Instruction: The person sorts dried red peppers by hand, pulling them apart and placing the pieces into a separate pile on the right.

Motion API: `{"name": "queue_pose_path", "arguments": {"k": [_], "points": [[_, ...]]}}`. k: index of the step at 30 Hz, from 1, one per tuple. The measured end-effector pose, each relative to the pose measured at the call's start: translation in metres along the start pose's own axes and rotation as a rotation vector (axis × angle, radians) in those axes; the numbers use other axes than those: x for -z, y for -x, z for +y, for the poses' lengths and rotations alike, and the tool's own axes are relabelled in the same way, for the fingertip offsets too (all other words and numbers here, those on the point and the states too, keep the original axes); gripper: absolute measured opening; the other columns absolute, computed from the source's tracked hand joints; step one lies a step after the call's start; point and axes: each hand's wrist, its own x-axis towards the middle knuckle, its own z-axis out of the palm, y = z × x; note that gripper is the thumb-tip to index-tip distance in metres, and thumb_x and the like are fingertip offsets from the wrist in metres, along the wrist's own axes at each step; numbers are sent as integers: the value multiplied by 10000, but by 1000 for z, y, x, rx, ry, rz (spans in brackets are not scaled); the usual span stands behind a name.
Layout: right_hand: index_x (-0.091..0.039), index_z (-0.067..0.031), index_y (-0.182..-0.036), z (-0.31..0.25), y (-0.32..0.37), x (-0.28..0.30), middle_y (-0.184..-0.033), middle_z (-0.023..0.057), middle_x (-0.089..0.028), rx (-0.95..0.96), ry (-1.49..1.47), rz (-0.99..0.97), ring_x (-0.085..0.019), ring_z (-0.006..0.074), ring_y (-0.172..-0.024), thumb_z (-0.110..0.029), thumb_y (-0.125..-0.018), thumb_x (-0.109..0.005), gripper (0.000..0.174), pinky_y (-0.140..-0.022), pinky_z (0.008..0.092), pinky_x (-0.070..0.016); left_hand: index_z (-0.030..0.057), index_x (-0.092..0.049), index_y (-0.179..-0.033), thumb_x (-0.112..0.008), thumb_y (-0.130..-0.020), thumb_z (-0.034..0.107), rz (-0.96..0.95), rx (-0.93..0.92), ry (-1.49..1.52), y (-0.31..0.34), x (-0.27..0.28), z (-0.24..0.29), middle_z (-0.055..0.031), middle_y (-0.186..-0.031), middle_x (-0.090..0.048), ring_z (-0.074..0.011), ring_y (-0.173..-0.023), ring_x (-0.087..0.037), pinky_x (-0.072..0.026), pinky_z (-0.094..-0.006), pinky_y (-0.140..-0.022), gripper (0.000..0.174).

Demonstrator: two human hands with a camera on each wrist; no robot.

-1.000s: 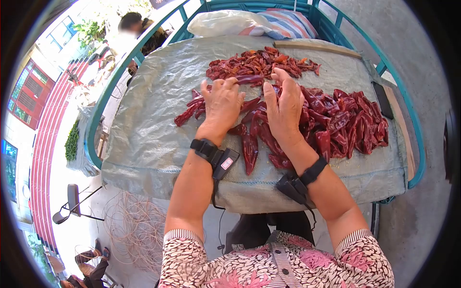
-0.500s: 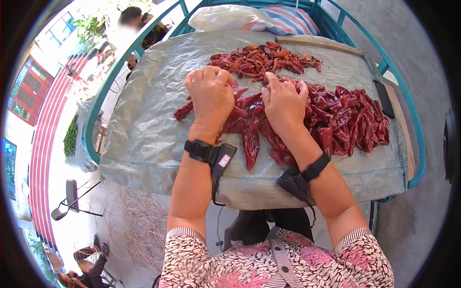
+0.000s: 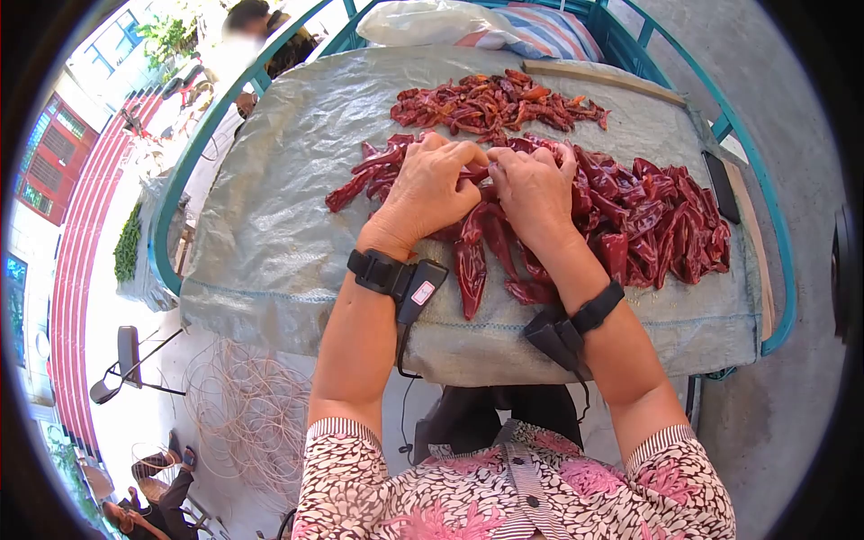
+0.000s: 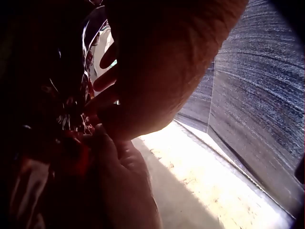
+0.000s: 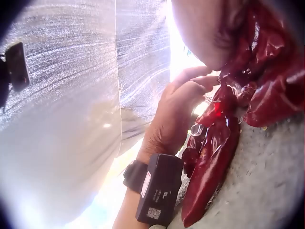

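Glossy dark red dried chili peppers (image 3: 648, 225) lie in a broad pile under and to the right of both hands. My left hand (image 3: 430, 184) has its fingers curled and its thumb and fingertips pinching a chili pepper (image 3: 479, 173). Beside it, my right hand (image 3: 535, 191) bends its fingers over the same spot, pinching at that pepper's end. The fingertips of the two hands nearly meet. In the right wrist view, the left hand (image 5: 174, 109) reaches in at the stem ends, above a long pepper (image 5: 209, 176). The left wrist view is dark, with the right hand (image 4: 128, 186) below.
A heap of smaller, shrivelled chilies (image 3: 495, 103) lies farther back on the woven sheet (image 3: 270, 180). A phone (image 3: 720, 187) and a wooden strip (image 3: 603, 76) lie along the edges. Teal rails (image 3: 162, 216) surround the cart bed. Sacks (image 3: 441, 24) rest at the back.
My left hand first lifted to the left over the peppers, then came right to meet the right hand. The right hand's fingers went from extended to bent, pinching at a pepper.
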Motion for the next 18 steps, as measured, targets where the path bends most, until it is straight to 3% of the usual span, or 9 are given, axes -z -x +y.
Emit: {"name": "queue_pose_path", "arguments": {"k": [5,9,14,18], "points": [[-705,-168,-1135,-4,2,7,-970,23,-755,37,-19,-71,-638,245,-1016,-239,-945,-666,206,-1146,601,-283,64,-704,-1103,-632,-783,76,-94,54,-3,2,-1,-3,-122,-990,-688,-294,-1062,-588,-445,-417,-996,329],[-692,-164,-1148,2,1,0,-957,24,-758,42,-58,-9,-642,246,-1010,-224,-962,-636,204,-1147,613,-276,80,-698,-1169,-655,-785,101,-156,50,-27,2,-2,-5,-113,-1091,-690,-293,-1104,-574,-406,-425,-1056,387],[-690,-176,-1182,-4,1,5,-919,39,-753,30,-1,-85,-655,254,-981,-186,-983,-598,219,-1131,587,-302,90,-732,-1142,-731,-764,156,-250,67,-92,7,-4,-7,-76,-1235,-655,-304,-1226,-511,-333,-439,-1131,383],[-682,-174,-1216,-4,-3,4,-885,48,-740,-63,-119,-6,-668,255,-940,-198,-1012,-576,232,-1114,553,-325,87,-757,-1060,-766,-745,166,-342,11,-135,9,-5,-11,-45,-1281,-640,-288,-1292,-473,-316,-445,-1143,325]]}}
